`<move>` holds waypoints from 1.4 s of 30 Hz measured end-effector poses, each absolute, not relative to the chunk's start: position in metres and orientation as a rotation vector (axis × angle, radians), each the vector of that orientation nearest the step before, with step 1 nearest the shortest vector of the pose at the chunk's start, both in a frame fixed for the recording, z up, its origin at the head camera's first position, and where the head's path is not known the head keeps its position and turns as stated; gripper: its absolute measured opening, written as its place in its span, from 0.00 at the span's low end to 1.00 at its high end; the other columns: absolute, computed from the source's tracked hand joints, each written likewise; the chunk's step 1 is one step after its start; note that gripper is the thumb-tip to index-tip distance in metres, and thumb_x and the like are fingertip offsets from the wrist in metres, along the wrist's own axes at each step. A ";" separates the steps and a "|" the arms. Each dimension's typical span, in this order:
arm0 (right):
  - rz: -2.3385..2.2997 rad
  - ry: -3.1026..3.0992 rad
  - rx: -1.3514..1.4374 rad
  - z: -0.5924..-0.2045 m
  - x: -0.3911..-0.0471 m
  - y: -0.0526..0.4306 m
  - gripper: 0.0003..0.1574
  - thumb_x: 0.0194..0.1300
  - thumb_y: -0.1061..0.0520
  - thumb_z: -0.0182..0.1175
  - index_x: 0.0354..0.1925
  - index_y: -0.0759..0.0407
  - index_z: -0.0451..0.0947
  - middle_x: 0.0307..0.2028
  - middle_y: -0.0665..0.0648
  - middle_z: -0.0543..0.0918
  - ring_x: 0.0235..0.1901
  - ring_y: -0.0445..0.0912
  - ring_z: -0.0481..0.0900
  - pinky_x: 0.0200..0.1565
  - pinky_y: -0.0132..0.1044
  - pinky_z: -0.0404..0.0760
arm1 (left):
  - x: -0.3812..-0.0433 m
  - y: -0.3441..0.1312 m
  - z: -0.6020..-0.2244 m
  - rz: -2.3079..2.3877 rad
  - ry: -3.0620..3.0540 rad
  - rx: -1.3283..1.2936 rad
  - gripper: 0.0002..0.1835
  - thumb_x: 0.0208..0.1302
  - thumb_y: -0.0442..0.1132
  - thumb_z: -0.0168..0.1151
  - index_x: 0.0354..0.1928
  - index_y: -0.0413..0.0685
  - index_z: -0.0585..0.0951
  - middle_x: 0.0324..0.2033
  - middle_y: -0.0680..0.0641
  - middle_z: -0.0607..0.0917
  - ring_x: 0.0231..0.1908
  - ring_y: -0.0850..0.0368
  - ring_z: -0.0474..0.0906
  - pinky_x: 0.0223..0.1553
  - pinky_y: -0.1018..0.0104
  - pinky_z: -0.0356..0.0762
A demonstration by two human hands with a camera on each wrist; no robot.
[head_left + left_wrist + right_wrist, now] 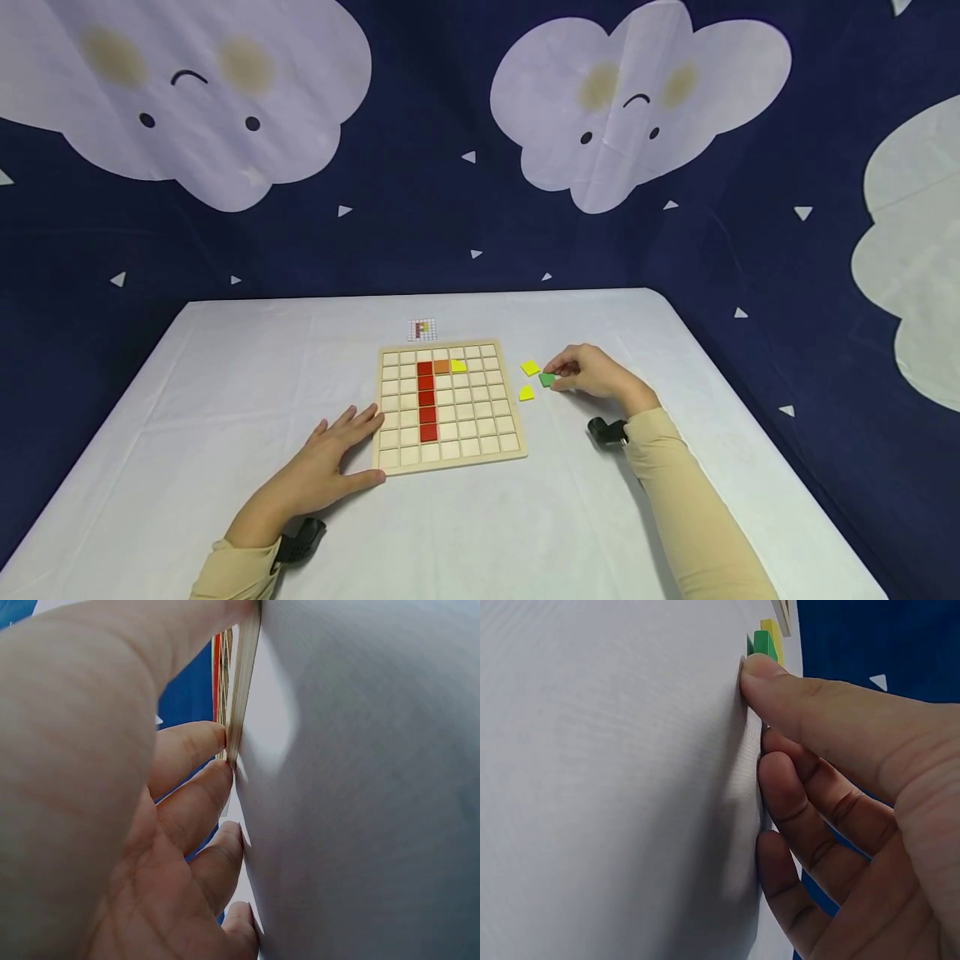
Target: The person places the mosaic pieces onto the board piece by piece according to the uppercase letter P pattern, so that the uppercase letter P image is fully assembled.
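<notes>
A wooden grid board (pixel 480 429) lies on the table. Down one column runs a line of red tiles (pixel 426 397), with an orange tile (pixel 442 367) and a yellow tile (pixel 458 366) continuing right from its top. My left hand (pixel 322 467) is spread at the board's left edge, thumb at the near corner and fingertips on the rim. To the right of the board, my right hand (pixel 596 372) pinches a green tile (pixel 547 380) between thumb and fingers, low at the table. The right wrist view has the thumb tip against the green tile (pixel 762 642).
Two loose yellow pieces, one farther (pixel 530 367) and one nearer (pixel 527 392), lie between the board and the right hand. Behind the board is a small printed pattern card (pixel 422 330). A dark blue cloud-print curtain (pixel 420 233) hangs beyond the white-covered table (pixel 300 333).
</notes>
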State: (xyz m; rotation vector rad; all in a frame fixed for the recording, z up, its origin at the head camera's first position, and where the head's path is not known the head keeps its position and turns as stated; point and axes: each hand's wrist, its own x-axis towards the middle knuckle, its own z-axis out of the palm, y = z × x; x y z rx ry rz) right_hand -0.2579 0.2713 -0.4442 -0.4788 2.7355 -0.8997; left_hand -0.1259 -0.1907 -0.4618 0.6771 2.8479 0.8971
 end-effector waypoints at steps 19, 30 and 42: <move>-0.910 2.770 -0.556 -0.424 -0.256 0.258 0.16 0.67 0.57 0.75 0.52 0.57 0.90 0.50 0.56 0.91 0.50 0.50 0.86 0.59 0.51 0.84 | -0.128 -0.191 -0.463 0.910 2.838 0.681 0.46 0.64 0.59 0.76 0.78 0.45 0.73 0.81 0.38 0.68 0.81 0.26 0.57 0.75 0.16 0.47; -0.920 2.740 -0.637 -0.420 -0.263 0.233 0.15 0.66 0.57 0.76 0.51 0.57 0.91 0.49 0.54 0.91 0.50 0.49 0.86 0.59 0.49 0.83 | -0.128 -0.191 -0.462 0.900 2.843 0.685 0.46 0.64 0.59 0.76 0.78 0.45 0.73 0.81 0.38 0.68 0.81 0.25 0.57 0.74 0.16 0.48; -0.943 2.685 -0.701 -0.423 -0.266 0.194 0.14 0.65 0.56 0.78 0.49 0.55 0.91 0.48 0.52 0.90 0.47 0.45 0.85 0.57 0.43 0.84 | -0.127 -0.191 -0.461 0.911 2.834 0.677 0.47 0.64 0.59 0.76 0.79 0.45 0.72 0.81 0.38 0.68 0.81 0.25 0.57 0.75 0.16 0.47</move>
